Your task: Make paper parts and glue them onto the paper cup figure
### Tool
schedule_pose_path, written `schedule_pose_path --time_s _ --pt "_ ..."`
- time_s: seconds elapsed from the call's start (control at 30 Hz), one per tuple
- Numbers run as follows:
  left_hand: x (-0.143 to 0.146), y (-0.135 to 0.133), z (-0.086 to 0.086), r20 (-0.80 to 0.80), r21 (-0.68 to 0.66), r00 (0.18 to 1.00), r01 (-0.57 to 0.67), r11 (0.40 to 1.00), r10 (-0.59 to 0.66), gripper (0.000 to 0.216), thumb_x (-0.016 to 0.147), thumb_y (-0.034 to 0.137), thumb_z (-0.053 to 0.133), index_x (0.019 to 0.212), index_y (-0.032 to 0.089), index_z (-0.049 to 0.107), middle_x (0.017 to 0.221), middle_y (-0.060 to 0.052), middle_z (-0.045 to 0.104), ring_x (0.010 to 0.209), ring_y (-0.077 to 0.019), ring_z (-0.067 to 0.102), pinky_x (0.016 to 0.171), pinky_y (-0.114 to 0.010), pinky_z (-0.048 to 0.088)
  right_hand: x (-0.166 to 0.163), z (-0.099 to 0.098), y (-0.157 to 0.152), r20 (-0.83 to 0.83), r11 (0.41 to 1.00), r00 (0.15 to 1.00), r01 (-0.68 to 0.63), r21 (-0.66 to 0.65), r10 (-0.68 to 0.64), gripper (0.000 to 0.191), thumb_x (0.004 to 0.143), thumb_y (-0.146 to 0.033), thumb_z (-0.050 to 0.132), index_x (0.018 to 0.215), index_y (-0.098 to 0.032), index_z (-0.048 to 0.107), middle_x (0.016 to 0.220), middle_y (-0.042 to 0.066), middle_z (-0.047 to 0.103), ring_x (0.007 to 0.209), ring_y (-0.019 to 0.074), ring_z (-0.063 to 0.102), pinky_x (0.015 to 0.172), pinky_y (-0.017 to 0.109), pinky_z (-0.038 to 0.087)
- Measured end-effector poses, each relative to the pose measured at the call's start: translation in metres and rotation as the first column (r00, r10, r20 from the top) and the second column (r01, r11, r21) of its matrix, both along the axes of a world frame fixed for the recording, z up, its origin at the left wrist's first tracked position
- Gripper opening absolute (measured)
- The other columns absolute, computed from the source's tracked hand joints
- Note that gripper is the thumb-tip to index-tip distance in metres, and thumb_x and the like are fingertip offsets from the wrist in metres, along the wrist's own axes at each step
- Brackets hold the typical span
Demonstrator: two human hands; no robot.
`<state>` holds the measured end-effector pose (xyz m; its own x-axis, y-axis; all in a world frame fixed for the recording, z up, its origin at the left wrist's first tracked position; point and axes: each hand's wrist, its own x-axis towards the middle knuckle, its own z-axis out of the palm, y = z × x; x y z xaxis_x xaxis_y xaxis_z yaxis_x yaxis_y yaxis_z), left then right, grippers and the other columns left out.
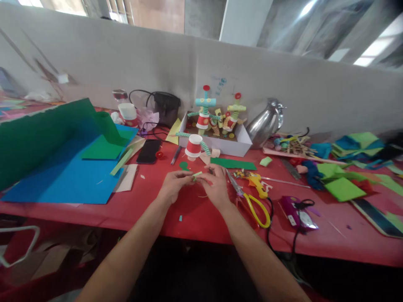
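Observation:
Between my two hands is a small light-green paper strip (197,173), pinched at both ends above the red table. My left hand (175,183) closes thumb and fingers on its left side. My right hand (215,184) grips the other side, its index finger bent. Just beyond them stands a red and white paper cup figure (193,146) with folded paper spring arms. A dark-green paper strip (233,163) lies behind my right hand, and a small green paper cutout (184,166) lies behind my left. Yellow-handled scissors (256,209) rest right of my right hand.
A white box (237,147) at the back holds finished-looking cup figures. A glue gun (258,184), a steel jug (266,121) and paper scraps are on the right. Large blue card (69,180), green card (40,147) and a black phone (149,151) lie left.

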<state>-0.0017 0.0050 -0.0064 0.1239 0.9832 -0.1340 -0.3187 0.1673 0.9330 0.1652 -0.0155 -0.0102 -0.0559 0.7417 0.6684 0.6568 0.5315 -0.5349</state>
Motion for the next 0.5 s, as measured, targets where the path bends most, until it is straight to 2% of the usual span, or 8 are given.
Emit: schedule_pose_path --time_s 0.13,0.27,0.37,0.5 --pt "0.0015 -0.0015 -0.0026 -0.076 0.097 0.997 0.028 0.995 -0.021 0.030 0.057 0.028 0.086 0.082 0.013 0.078 0.075 -0.007 0.076 0.067 -0.0155 0.067 0.073 -0.028 0.053 -0.0006 0.0042 -0.0012 -0.024 0.999 1.000 0.006 -0.048 -0.007 0.007 0.084 -0.026 0.069 0.086 -0.027 0.075 0.110 0.006 0.056 0.110 0.0247 0.049 0.099 0.044 0.043" --pt "0.0031 -0.0033 -0.0042 -0.106 0.180 0.994 0.036 0.983 -0.017 0.025 0.063 0.031 0.084 0.084 0.017 0.079 0.082 -0.007 0.077 0.073 -0.0161 0.068 0.078 -0.029 0.054 -0.0010 0.0038 -0.0004 -0.135 0.991 0.991 -0.017 -0.134 -0.001 0.004 0.082 -0.025 0.069 0.081 -0.024 0.073 0.109 0.006 0.057 0.110 0.0244 0.052 0.100 0.044 0.042" --pt "0.0043 -0.0037 -0.0054 -0.105 0.201 0.994 0.023 0.979 -0.002 0.025 0.065 0.032 0.083 0.085 0.017 0.079 0.082 -0.006 0.077 0.074 -0.0166 0.069 0.080 -0.030 0.054 -0.0033 0.0017 0.0001 -0.259 0.974 0.966 -0.070 -0.216 0.012 0.006 0.081 -0.027 0.068 0.082 -0.022 0.072 0.108 0.007 0.056 0.108 0.0232 0.054 0.092 0.039 0.047" --pt "0.0054 -0.0035 -0.0047 -0.058 0.197 0.998 0.005 0.980 0.007 0.026 0.064 0.032 0.084 0.084 0.016 0.079 0.082 -0.007 0.077 0.075 -0.0169 0.069 0.080 -0.031 0.055 -0.0093 0.0020 -0.0028 -0.357 0.962 0.934 -0.109 -0.249 0.013 0.008 0.082 -0.028 0.064 0.083 -0.021 0.069 0.108 0.007 0.054 0.104 0.0208 0.056 0.084 0.034 0.049"
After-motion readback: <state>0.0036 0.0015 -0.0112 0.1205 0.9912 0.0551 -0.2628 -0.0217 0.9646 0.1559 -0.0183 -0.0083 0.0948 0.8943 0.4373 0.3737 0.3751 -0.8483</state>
